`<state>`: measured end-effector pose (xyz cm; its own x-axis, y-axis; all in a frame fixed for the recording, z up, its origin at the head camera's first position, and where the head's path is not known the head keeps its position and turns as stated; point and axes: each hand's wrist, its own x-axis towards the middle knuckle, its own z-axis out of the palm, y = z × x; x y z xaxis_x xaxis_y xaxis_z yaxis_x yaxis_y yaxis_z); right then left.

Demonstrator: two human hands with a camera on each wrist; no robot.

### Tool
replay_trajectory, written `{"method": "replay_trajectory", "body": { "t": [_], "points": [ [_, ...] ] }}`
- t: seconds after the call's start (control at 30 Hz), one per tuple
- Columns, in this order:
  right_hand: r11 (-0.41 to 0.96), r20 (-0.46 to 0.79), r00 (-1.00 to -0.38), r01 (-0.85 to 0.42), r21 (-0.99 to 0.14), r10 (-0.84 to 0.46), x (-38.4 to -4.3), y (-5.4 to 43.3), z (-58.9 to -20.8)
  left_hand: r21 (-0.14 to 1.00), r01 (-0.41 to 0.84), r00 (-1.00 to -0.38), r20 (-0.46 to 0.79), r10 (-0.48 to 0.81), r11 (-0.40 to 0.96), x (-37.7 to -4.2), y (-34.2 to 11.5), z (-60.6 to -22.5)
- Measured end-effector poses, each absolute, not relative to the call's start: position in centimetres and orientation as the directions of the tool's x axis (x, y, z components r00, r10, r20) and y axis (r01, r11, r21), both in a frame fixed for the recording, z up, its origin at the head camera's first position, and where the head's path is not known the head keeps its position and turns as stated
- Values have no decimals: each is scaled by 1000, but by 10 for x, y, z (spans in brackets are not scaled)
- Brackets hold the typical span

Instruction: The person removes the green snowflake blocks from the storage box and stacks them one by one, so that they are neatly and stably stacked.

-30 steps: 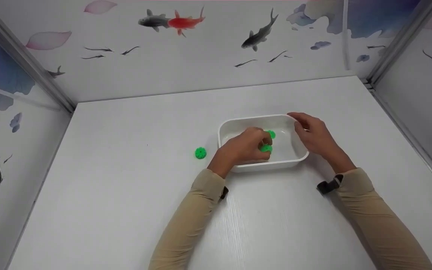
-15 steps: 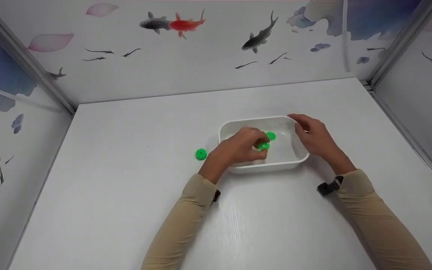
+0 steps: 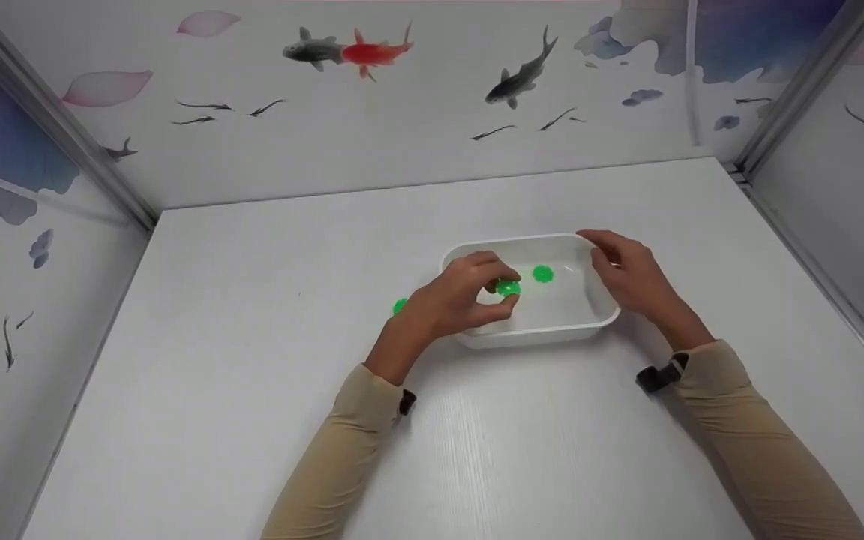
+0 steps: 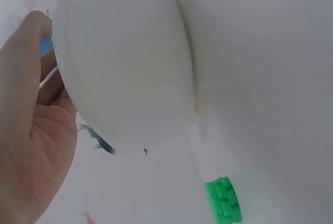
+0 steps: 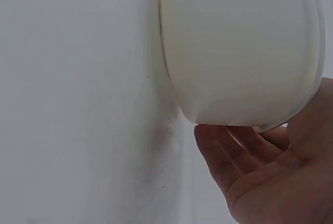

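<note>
A white rectangular plastic tray (image 3: 533,339) with rounded corners stands on the table. Between thumb and fingers, my left hand (image 3: 451,296) pinches a green round toothed piece (image 3: 508,288) over the tray's left half. A second green toothed piece (image 3: 543,274) lies on the tray floor. Outside, left of the tray, a third green piece (image 3: 400,306) is partly covered by my left wrist; the left wrist view shows its ridged side (image 4: 223,200). My right hand (image 3: 631,274) grips the tray's right end, its fingers (image 5: 223,151) against the outer wall.
The white table (image 3: 289,337) spreads out on all sides of the tray. Behind it rises a white panel (image 3: 402,142) printed with fish, and similar panels flank the left and right. A black strap (image 3: 661,375) sits at my right wrist.
My left hand has moved left and slightly up, taking the pinched green piece from the tray's middle toward its left side. My right hand stays on the tray's right end.
</note>
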<state>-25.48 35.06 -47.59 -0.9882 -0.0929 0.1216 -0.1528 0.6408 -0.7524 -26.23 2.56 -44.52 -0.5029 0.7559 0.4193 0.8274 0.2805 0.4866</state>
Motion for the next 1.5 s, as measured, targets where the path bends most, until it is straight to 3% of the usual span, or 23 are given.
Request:
{"method": "replay_trajectory", "body": {
  "t": [0.4,0.87,1.5],
  "points": [
    [632,108,-989,-145,-762,-96,-255,349,-476,512,826,-513,510,690,237,-258,-5,-456],
    [631,93,-992,-123,-766,-80,-255,347,-477,600,759,-615,529,584,255,-263,-44,-463],
    [635,114,-990,-138,-760,-79,-256,350,-477,659,639,-737,378,560,397,-276,-81,-465]
  ]
}}
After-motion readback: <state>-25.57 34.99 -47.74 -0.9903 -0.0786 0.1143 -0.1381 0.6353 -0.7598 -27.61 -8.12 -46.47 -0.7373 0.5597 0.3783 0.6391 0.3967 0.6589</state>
